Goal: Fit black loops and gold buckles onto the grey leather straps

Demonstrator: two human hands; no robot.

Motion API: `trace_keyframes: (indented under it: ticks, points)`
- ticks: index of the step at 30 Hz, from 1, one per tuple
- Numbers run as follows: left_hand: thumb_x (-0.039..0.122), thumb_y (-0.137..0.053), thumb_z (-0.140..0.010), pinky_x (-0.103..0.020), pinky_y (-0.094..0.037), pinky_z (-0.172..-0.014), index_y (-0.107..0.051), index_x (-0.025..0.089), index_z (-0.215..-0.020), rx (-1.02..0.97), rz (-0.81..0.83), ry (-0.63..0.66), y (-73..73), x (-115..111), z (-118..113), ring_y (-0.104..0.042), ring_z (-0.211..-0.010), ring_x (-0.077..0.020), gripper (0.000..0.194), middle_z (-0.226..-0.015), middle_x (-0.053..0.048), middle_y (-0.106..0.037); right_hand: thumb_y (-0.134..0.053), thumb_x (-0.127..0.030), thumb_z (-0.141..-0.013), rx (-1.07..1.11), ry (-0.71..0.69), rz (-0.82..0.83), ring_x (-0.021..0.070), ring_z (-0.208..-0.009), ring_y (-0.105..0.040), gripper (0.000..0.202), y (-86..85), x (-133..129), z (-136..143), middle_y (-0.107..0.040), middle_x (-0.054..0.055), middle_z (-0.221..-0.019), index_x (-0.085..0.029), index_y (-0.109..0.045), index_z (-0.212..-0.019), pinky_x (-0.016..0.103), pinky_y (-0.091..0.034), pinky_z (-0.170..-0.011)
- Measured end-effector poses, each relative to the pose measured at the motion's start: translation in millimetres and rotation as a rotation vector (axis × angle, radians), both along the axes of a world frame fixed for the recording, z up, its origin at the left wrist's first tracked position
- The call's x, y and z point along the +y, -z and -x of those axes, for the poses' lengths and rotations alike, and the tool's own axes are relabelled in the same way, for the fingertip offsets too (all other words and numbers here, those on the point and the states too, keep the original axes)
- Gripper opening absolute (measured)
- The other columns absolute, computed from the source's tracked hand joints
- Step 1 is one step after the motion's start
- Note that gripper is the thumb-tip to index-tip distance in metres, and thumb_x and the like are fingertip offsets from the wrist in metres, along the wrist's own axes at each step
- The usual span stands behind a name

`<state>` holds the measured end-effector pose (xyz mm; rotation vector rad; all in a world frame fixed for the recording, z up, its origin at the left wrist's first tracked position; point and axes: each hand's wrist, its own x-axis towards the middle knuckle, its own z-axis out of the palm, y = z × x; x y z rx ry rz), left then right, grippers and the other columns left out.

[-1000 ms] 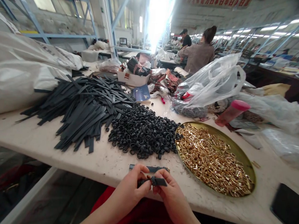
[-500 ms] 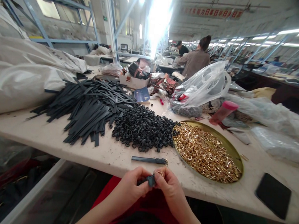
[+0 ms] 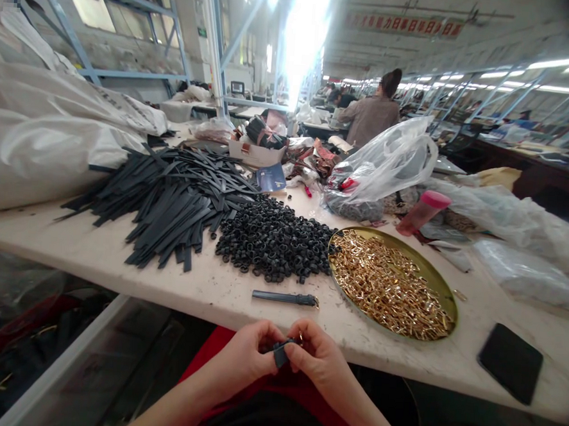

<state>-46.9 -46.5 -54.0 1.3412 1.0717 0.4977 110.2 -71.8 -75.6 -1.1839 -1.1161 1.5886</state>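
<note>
My left hand [image 3: 255, 351] and my right hand [image 3: 313, 351] meet just off the table's front edge, both pinching one dark strap [image 3: 281, 355]. A bit of gold metal, apparently a buckle, shows at my right fingertips. Fingers cover most of the strap. Beyond my hands lies a strap with a gold buckle [image 3: 286, 298], flat on the table. Behind it is a heap of small black loops [image 3: 275, 241]. To the left spreads a pile of long dark strips [image 3: 169, 206]. On the right, a round tray [image 3: 446, 284] holds many gold buckles [image 3: 386, 283].
A black phone [image 3: 510, 363] lies at the table's right front. Farther back are a pink-lidded container [image 3: 423, 213], a clear plastic bag [image 3: 388, 171] and a small box [image 3: 254, 153]. White sacks [image 3: 52, 147] bulge at the left. A person [image 3: 376, 112] sits beyond the table.
The strap between my fingers has turned, so its dark end now points down more. Both hands remain together at the same place. The view has shifted slightly.
</note>
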Motion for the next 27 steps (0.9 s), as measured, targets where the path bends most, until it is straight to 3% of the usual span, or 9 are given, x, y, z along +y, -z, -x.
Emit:
trace_keyframes:
  ticks: [6, 11, 16, 19, 24, 27]
  points:
    - [0.023, -0.061, -0.064, -0.021, -0.036, -0.053, -0.052, 0.013, -0.075, -0.095, 0.168, 0.026, 0.7, 4.1, 7.2, -0.051, -0.055, -0.0107, 0.017, -0.059, 0.002, -0.058, -0.060, -0.046, -0.069, 0.015, 0.083, 0.065, 0.0065, -0.045, -0.040, 0.031, 3.0, 4.5, -3.4, -0.043, -0.008, -0.055, -0.020, -0.045, -0.077, 0.021, -0.031, -0.048]
    - [0.027, -0.066, -0.060, -0.022, -0.038, -0.057, -0.054, 0.011, -0.077, -0.160, 0.311, -0.002, 0.2, 8.4, 8.8, -0.055, -0.058, -0.0121, 0.026, -0.060, -0.001, -0.062, -0.055, -0.031, -0.074, -0.369, -0.002, -0.138, 0.0098, -0.053, -0.040, 0.011, 9.4, 7.5, -6.1, -0.044, -0.005, -0.057, -0.020, -0.053, -0.075, 0.022, -0.029, -0.051]
    - [0.030, -0.070, -0.054, -0.025, -0.042, -0.063, -0.057, 0.012, -0.082, -0.189, 0.446, 0.023, -3.3, 9.9, 9.5, -0.059, -0.063, -0.0139, 0.036, -0.069, -0.002, -0.064, -0.054, -0.026, -0.074, -0.364, -0.117, -0.049, 0.0087, -0.049, -0.036, 0.007, 13.3, 6.8, -10.4, -0.040, -0.007, -0.053, -0.020, -0.050, -0.073, 0.021, -0.027, -0.047]
    - [0.026, -0.068, -0.055, -0.025, -0.042, -0.065, -0.059, 0.011, -0.085, -0.147, 0.440, 0.034, -4.1, 9.7, 10.2, -0.059, -0.063, -0.0135, 0.035, -0.069, -0.002, -0.065, -0.051, -0.022, -0.075, -0.394, -0.158, -0.089, 0.0091, -0.050, -0.040, 0.003, 12.4, 5.2, -12.0, -0.045, -0.005, -0.056, -0.021, -0.053, -0.075, 0.021, -0.030, -0.048]
    - [0.023, -0.063, -0.059, -0.023, -0.040, -0.059, -0.060, 0.012, -0.083, -0.074, 0.367, 0.093, 7.1, 3.8, 7.7, -0.057, -0.059, -0.0132, 0.026, -0.063, 0.000, -0.064, -0.051, -0.013, -0.074, -0.603, -0.251, -0.385, 0.0133, -0.070, -0.050, 0.011, 1.8, -2.3, -14.5, -0.053, 0.000, -0.074, -0.020, -0.058, -0.073, 0.024, -0.036, -0.061]
    - [0.019, -0.060, -0.061, -0.023, -0.040, -0.058, -0.059, 0.012, -0.085, -0.082, 0.353, 0.120, 11.2, -1.6, 5.8, -0.058, -0.062, -0.0140, 0.025, -0.068, -0.001, -0.065, -0.052, -0.016, -0.075, -0.550, -0.278, -0.360, 0.0133, -0.070, -0.050, 0.008, 1.0, -9.0, -17.2, -0.053, 0.000, -0.073, -0.020, -0.058, -0.072, 0.024, -0.037, -0.062]
